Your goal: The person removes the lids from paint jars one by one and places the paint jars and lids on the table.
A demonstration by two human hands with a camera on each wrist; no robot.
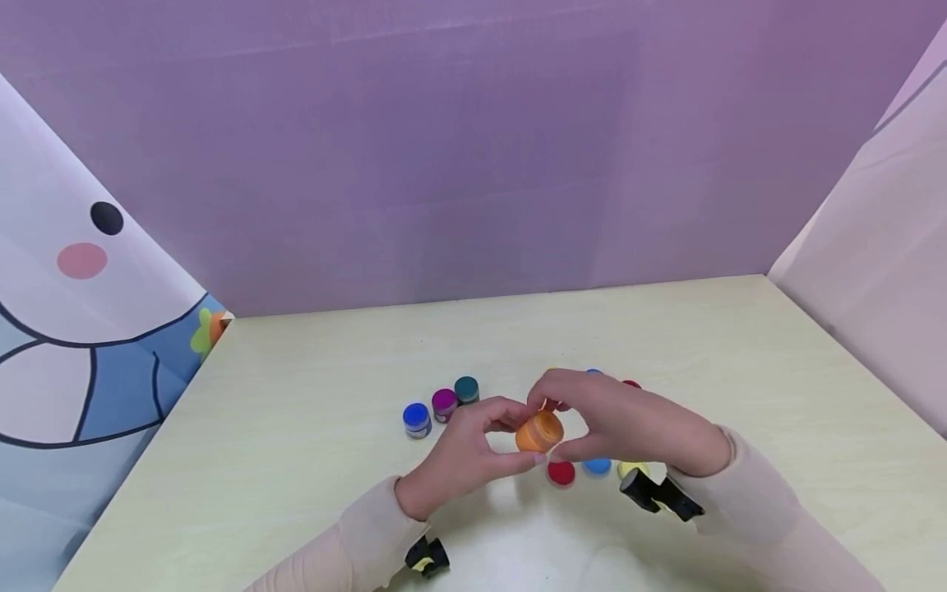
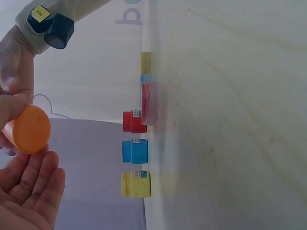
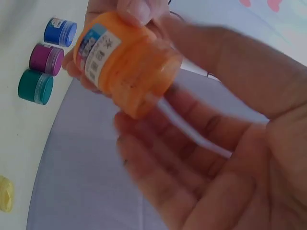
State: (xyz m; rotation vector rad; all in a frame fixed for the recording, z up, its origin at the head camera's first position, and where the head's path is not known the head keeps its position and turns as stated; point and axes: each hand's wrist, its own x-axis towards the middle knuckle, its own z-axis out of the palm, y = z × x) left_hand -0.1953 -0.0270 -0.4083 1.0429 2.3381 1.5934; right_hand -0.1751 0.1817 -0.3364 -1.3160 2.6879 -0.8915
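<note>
An orange paint jar [image 1: 538, 432] is held up above the table, tilted, between both hands. My left hand [image 1: 473, 448] grips it by the body, thumb on one side and fingers on the other. The jar's printed label and clear-rimmed end [image 3: 158, 81] show in the right wrist view. Around that end my right hand [image 1: 621, 415] stands with thumb and fingers spread, fingertips close to the rim. A blurred pale streak crosses before its palm in the right wrist view. In the left wrist view the jar's smooth round base [image 2: 33, 129] faces the camera.
Left of the hands stand a blue jar [image 1: 417, 418], a purple jar [image 1: 444, 403] and a teal jar [image 1: 467, 389]. Below the right hand are a red jar [image 1: 561, 474], a light blue jar [image 1: 597, 466] and a yellow jar [image 1: 634, 470]. More jars are partly hidden behind it.
</note>
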